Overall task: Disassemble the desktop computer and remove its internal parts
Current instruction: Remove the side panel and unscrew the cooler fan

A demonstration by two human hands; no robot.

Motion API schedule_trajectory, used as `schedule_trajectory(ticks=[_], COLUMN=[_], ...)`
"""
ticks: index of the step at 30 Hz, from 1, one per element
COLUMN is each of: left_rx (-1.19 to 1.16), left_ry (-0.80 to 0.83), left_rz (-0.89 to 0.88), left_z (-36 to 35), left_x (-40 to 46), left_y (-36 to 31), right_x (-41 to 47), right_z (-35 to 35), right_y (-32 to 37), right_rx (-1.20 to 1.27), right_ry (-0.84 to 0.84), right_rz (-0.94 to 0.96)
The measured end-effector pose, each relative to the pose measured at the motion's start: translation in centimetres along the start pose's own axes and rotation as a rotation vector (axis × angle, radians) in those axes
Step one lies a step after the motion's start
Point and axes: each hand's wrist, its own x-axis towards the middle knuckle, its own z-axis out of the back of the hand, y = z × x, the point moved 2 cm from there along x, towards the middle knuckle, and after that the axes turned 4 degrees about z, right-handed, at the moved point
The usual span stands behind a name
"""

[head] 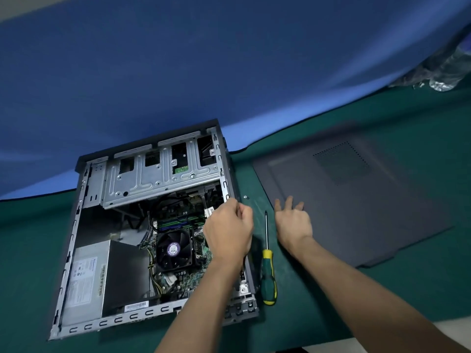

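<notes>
Green mat (382,289) covers the bench, blue backdrop (204,72) behind. Desktop computer case (153,323) lies open on its side at left; inside sit a silver drive cage (163,174), power supply (86,278), black cooler fan (173,249) and the motherboard (196,277). Removed side panel (356,200) lies flat at right. Screwdriver (267,271) rests between case and panel. Left hand (229,233) hovers over the case's right edge, fingers curled; whether it grips anything, cannot tell. Right hand (293,220) is spread open, fingertips on the panel's near corner.
</notes>
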Motion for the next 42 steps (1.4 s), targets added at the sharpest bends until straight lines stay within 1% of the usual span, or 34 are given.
schedule_trajectory(ticks=[8,11,15,19,21,23,28,30,33,36,38,40,42], left_rx=[-0.039,-0.044,-0.083,-0.089,-0.106,-0.122,-0.133,-0.134,-0.117,-0.114,-0.11,-0.09,-0.059], left_ry=[-0.008,-0.01,-0.017,-0.008,-0.01,-0.012,-0.018,-0.024,-0.022,-0.018,-0.01,-0.007,-0.01], left_rz=[0.01,0.017,0.027,0.032,0.031,0.027,0.014,0.008,0.002,0.005,0.005,0.011,0.007], left_z=[0.1,0.1,0.0,0.0,0.0,0.0,0.0,0.0,-0.1,0.0,0.0,0.0,0.1], left_x=[0.0,0.1,0.2,0.2,0.2,0.2,0.1,0.2,0.2,0.1,0.1,0.1,0.0], left_y=[-0.3,-0.2,-0.1,-0.1,0.0,0.1,0.1,0.1,0.1,0.1,0.1,0.1,0.1], right_x=[0.8,0.8,0.6,-0.4,-1.0,-1.5,-2.7,-2.8,-3.2,-3.8,-4.1,-4.1,-4.2], right_z=[0.6,0.7,0.8,0.9,0.9,0.6,-1.1,-1.1,-1.1,-1.1,-1.0,-1.2,-1.6], right_y=[2.4,3.5,4.7,4.6,4.1,3.8,4.2,4.2,4.1,4.0,3.6,3.2,2.7], right_rx=[-0.142,-0.121,-0.049,0.103,0.2,0.244,0.293,0.298,0.338,0.478,0.671,0.904,1.119], right_ry=[-0.028,-0.029,-0.009,0.037,0.003,-0.042,0.105,0.087,0.016,-0.055,-0.042,0.007,0.03], right_rz=[0.016,-0.003,-0.019,-0.052,-0.061,-0.034,0.014,0.022,0.02,-0.044,-0.163,-0.28,-0.337])
